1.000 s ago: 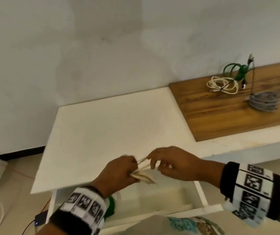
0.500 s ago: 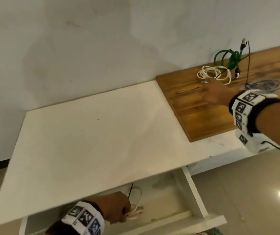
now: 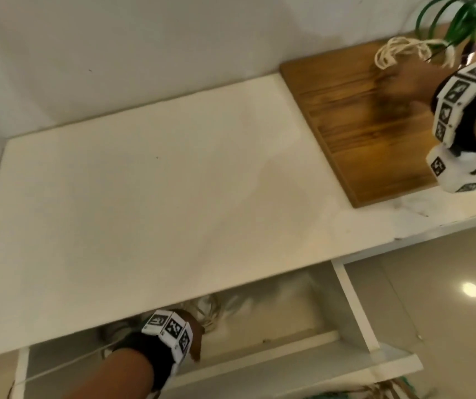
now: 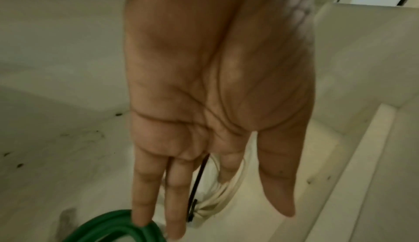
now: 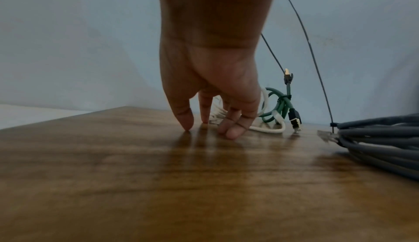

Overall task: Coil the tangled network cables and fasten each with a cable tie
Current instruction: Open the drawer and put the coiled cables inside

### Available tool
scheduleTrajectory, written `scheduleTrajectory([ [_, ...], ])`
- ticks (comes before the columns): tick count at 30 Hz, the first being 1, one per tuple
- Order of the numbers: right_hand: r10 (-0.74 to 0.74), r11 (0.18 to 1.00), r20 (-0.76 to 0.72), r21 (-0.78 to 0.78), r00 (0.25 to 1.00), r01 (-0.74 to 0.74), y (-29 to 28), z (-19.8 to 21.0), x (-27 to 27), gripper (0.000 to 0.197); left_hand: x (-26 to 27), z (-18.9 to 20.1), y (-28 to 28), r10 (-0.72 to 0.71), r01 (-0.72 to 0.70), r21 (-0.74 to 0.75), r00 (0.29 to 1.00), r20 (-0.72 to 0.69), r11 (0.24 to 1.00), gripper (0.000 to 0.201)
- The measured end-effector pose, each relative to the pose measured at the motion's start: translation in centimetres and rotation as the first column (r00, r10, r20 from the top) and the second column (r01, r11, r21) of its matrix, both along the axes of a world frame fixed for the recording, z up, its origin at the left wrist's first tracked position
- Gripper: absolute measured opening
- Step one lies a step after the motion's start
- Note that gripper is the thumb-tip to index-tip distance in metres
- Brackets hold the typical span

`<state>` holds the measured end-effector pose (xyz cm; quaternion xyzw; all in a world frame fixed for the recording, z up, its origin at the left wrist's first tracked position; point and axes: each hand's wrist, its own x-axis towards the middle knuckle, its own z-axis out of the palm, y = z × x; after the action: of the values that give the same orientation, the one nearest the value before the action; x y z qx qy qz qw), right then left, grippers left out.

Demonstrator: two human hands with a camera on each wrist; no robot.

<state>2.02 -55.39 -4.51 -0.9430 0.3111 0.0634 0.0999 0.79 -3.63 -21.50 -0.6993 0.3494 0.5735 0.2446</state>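
My left hand (image 4: 217,93), fingers straight, lowers a tied white coil (image 4: 217,201) into the drawer (image 3: 354,309), while my spread right hand (image 5: 211,88) touches the wooden board (image 5: 158,174), next to grasp the white cable (image 5: 267,129) beside it.

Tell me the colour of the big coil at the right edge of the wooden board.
Grey: the big coil is grey, seen best in the right wrist view.

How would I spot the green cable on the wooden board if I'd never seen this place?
Find the wooden board against the wall; three cable bundles lie at its back. The green cable stands between the white cable and the grey coil. It alone is green, cinched by a black tie, with gold-tipped plugs.
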Motion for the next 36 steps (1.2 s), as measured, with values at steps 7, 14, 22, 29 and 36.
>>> scheduleTrajectory([
  [7, 0.133, 0.985, 0.066, 0.099, 0.989, -0.139, 6.3, 1.7, -2.7, 0.022, -1.8, 6.3, -1.7, -0.030, 0.030, -0.044, 1.000, -0.006, 0.999, 0.043],
  [14, 0.658, 0.623, 0.257, 0.341, 0.708, -0.704, 21.4, 3.4, -12.8, 0.015, -3.5, 20.1, -4.5, 0.194, 0.078, -0.875, 0.962, 0.191, 0.478, 0.021],
  [22, 0.680, 0.280, 0.309, 0.730, 0.665, -0.624, 28.4, 4.5, -18.1, 0.021, -5.5, 22.7, -4.1, -0.097, 0.205, -0.815, 0.979, 0.182, 0.542, 0.033],
  [29, 0.682, 0.325, 0.184, 0.791, 0.708, -0.518, 28.0, 3.2, -19.0, 0.023, -7.6, 20.5, -5.2, 0.020, -0.172, -0.648, 0.972, -0.236, 0.742, 0.029],
  [36, 0.638, 0.422, 0.121, 0.771, 0.760, -0.477, 26.3, 1.1, -19.0, 0.020, -7.6, 16.7, -8.2, -0.307, 0.336, -0.414, 0.942, 0.137, 0.846, 0.034],
])
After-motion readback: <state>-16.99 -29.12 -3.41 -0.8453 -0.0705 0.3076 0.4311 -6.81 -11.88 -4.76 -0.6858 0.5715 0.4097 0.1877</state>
